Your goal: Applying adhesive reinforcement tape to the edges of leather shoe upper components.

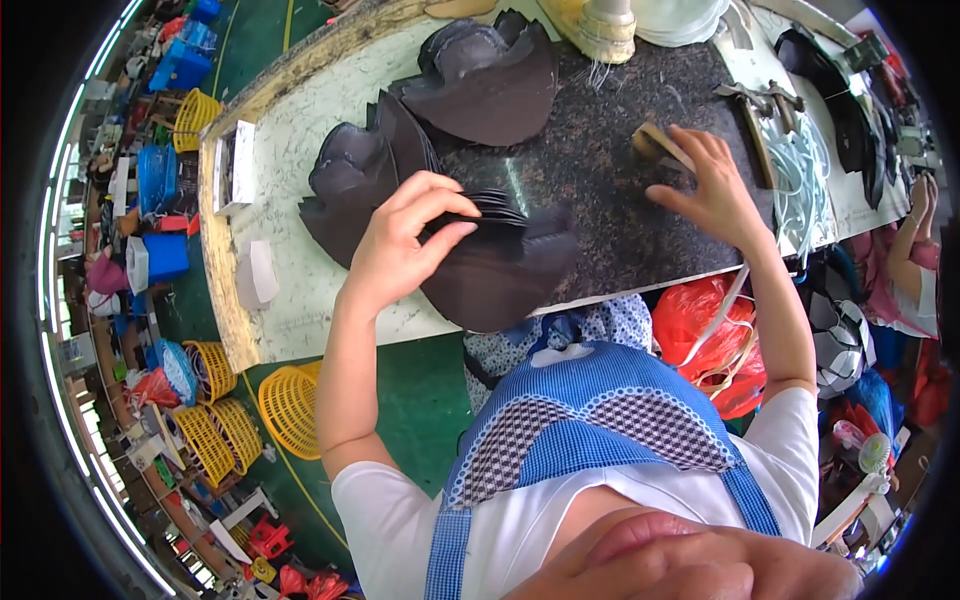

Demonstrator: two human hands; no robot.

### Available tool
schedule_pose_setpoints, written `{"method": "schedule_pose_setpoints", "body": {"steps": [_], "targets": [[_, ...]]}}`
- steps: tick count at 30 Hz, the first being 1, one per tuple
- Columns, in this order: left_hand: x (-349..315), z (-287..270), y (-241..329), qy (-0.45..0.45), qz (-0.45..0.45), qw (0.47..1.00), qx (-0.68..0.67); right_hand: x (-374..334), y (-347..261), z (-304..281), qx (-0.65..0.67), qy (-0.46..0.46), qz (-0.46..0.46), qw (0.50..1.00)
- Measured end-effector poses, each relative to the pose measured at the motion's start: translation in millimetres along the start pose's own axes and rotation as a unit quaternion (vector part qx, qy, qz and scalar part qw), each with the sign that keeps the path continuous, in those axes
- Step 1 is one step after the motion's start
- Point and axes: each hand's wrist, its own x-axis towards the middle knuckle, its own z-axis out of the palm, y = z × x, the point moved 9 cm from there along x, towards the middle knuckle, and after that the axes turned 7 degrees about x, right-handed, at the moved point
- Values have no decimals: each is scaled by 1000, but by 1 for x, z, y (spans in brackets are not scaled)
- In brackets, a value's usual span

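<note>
My left hand [410,232] pinches the fanned edge of a stack of dark brown, curved sheet pieces [490,285] at the table's near edge. Thumb and fingertips meet on the layered edges. In my right hand [708,185] is a small wooden-handled brush [664,147], somewhat blurred, over the dark speckled slab [610,215]. The thumb of that hand stands apart from the fingers. Farther back lie two more piles of similar dark pieces, one pile [485,85] at the top and another pile [355,175] left of it, with jagged layered edges.
A pale container with bristly strands [605,30] stands at the slab's far edge. Metal tools [770,100] and pale cords [795,180] lie right. A red plastic bag [705,335] hangs below the table. Yellow baskets [290,408] stand left. Another person's hands [922,210] show far right.
</note>
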Motion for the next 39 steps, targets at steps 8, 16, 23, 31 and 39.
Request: {"method": "schedule_pose_setpoints", "body": {"steps": [8, 16, 23, 31, 39], "targets": [[50, 82, -17, -148, 61, 987, -5, 198, -98, 13, -108, 52, -183, 976], [21, 112, 1, 87, 151, 982, 77, 387, 53, 216, -407, -153, -28, 900], [10, 98, -2, 103, 121, 982, 104, 397, -10, 193, -387, -162, -110, 901], [10, 109, 2, 99, 156, 980, 76, 322, -79, 50, -83, 110, -205, 969], [12, 69, 1, 135, 150, 973, 108, 119, -86, 9, 641, -72, 72, 761]]}}
